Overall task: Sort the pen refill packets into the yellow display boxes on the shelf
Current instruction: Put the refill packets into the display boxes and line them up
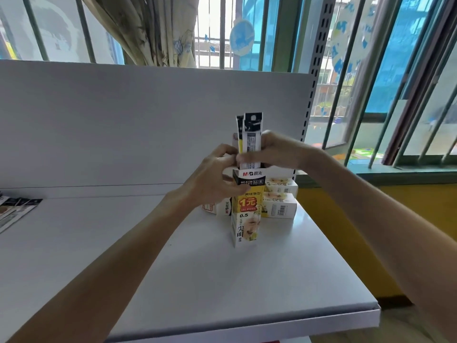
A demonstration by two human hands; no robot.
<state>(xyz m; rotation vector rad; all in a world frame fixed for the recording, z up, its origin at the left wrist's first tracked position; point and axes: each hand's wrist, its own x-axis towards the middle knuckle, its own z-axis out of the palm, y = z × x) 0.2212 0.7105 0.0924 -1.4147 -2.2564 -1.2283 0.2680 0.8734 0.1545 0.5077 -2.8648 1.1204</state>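
Note:
A tall yellow and white display box (247,211) stands upright on the white shelf (222,280). Pen refill packets (251,137), black-topped with white labels, stick up out of its open top. My left hand (212,177) grips the box's upper left side, its fingers curled around the rim. My right hand (269,151) pinches the packets just above the box opening. Two closed yellow boxes (279,204) lie stacked behind and to the right of the standing box.
More refill packets (17,211) lie flat at the shelf's left edge. A white back panel (123,125) rises behind the shelf, with a slotted upright (311,95) on its right. The shelf's front edge (247,325) is near me. Barred windows and a curtain are beyond.

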